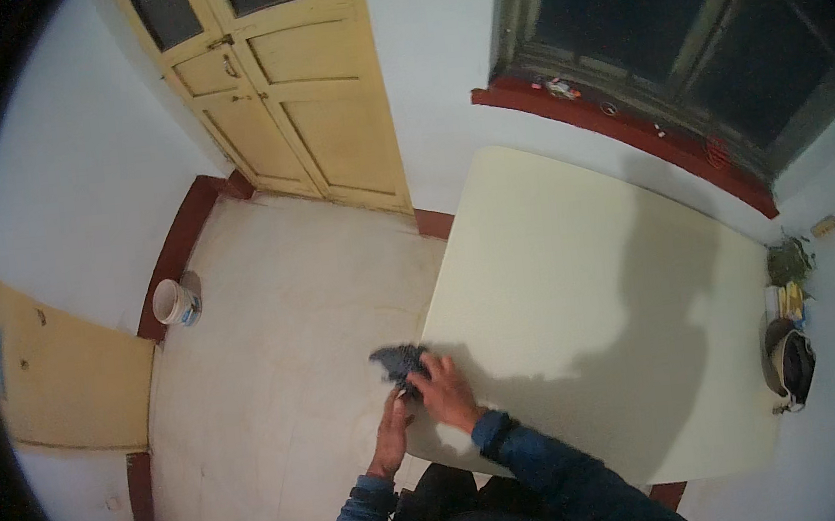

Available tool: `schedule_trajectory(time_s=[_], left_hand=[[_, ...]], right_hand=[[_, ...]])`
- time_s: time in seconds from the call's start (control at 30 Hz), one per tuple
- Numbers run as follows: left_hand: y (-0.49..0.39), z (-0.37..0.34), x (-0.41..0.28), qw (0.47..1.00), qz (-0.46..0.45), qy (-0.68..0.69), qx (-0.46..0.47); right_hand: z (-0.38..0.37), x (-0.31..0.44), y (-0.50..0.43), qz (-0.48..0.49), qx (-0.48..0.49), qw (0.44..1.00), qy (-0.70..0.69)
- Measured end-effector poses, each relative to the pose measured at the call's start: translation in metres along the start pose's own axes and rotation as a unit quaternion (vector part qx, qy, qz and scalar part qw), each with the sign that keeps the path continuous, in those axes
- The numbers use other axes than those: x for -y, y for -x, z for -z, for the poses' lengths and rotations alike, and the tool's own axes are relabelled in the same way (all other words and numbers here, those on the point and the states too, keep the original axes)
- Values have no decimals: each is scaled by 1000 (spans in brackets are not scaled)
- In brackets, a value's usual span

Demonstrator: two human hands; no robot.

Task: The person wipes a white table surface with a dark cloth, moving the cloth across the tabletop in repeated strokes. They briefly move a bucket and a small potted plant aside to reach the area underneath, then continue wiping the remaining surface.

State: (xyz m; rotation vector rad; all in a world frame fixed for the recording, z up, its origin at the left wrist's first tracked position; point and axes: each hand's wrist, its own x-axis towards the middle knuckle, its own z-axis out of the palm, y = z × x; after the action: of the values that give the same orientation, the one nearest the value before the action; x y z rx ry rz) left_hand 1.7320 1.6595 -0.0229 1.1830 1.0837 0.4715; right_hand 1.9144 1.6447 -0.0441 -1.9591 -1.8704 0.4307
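A dark grey cloth (399,362) lies bunched at the left edge of a pale cream table (544,248), with part of it reaching past the edge. My right hand (445,393) rests on the cloth, fingers spread over its right side. Just below the cloth, my left hand (391,432) is at the table's corner, its fingertips near or touching the cloth's lower end. Whether the left fingers grip any fabric is hard to tell. Both forearms are in dark blue sleeves, and their shadow falls across the tabletop.
At the table's right end are a bag (791,368), small yellow packets (792,302) and a dried green bundle (788,260) by the wall. Small items lie on the red window sill (624,131). A white bucket (176,304) stands on the floor at left, near yellow doors (330,133).
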Motion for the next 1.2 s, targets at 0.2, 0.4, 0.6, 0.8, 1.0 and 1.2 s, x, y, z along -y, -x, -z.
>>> schedule_trajectory(time_s=[0.2, 0.4, 0.6, 0.8, 1.0, 1.2], left_hand=[[27, 5, -4, 999, 24, -35, 14], [38, 4, -12, 993, 20, -116, 19], [32, 9, -14, 993, 27, -110, 41], [32, 19, -7, 993, 53, -100, 44], [32, 24, 1, 996, 48, -66, 36], [27, 33, 4, 998, 54, 7, 14]], right_hand=[[17, -27, 104, 27, -191, 981, -20], [72, -166, 235, -334, -111, 930, 105], [148, -298, 383, -619, -224, 738, 148], [119, -313, 327, -567, -331, 735, 169], [40, -187, 109, -341, -358, 869, 1], [-19, -6, -4, -164, -128, 974, -92]])
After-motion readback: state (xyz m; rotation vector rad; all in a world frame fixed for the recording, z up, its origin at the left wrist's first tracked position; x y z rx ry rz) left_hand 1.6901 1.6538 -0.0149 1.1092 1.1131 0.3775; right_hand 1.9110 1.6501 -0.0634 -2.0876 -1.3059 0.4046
